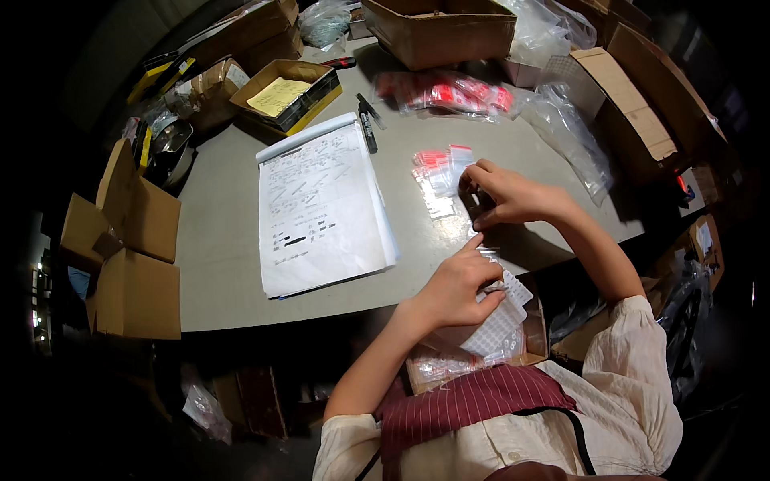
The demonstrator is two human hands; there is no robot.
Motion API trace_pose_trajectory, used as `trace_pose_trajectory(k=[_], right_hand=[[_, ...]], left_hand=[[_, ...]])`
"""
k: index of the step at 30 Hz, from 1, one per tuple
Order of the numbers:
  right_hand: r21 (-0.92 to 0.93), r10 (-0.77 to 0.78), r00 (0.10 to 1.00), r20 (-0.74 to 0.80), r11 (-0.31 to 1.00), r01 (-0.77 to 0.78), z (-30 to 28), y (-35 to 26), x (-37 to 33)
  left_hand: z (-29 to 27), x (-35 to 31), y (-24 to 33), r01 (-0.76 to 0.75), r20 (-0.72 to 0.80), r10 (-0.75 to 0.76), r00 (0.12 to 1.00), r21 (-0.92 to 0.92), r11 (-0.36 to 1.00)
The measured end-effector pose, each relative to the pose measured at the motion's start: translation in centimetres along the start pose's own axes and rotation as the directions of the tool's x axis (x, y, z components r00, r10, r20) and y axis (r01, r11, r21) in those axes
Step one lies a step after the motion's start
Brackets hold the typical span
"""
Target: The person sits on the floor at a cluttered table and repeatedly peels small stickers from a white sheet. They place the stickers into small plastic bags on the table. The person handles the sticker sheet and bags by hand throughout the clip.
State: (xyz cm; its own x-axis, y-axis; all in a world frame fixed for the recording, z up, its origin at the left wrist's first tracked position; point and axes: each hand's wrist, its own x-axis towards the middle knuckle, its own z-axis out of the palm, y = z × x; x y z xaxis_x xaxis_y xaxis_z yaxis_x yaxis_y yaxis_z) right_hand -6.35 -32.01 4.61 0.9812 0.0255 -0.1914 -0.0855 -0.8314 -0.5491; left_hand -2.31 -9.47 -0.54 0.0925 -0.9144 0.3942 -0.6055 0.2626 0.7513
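Note:
My left hand [459, 287] is closed on a sheet of small white stickers [491, 322], held by its thumb and curled fingers over the table's near edge. Its index finger stretches toward my right hand [507, 195]. That right hand bends down to the table with thumb and fingers curled; what they hold, if anything, is hidden. Just left of it lies a fanned pile of small clear zip bags [434, 178] with red strips. Below the sticker sheet, an open cardboard box [536, 335] at my lap holds more clear bags [443, 362].
A notepad [321, 212] with handwriting lies left, markers [367, 127] beside it. Farther back are a box with yellow paper [293, 94], packed red-striped bags [445, 94] and a large carton [437, 36]. Open cartons [136, 272] flank the table; a plastic bag [569, 136] lies right.

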Motion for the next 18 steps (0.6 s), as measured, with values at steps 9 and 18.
trace_pose_trajectory(k=[9,18], right_hand=[[0.092,-0.028,0.976,-0.218,0.995,0.049,0.6,0.0,-0.9],[0.061,-0.190,0.939,-0.287,0.975,0.216,1.1,-4.8,-9.8]], left_hand=[[0.9,-0.5,-1.2,-0.099,-0.197,0.114,0.974,0.082,0.992],[-0.1,-1.7,-0.1,-0.078,-0.364,0.123,0.923,0.136,0.988]])
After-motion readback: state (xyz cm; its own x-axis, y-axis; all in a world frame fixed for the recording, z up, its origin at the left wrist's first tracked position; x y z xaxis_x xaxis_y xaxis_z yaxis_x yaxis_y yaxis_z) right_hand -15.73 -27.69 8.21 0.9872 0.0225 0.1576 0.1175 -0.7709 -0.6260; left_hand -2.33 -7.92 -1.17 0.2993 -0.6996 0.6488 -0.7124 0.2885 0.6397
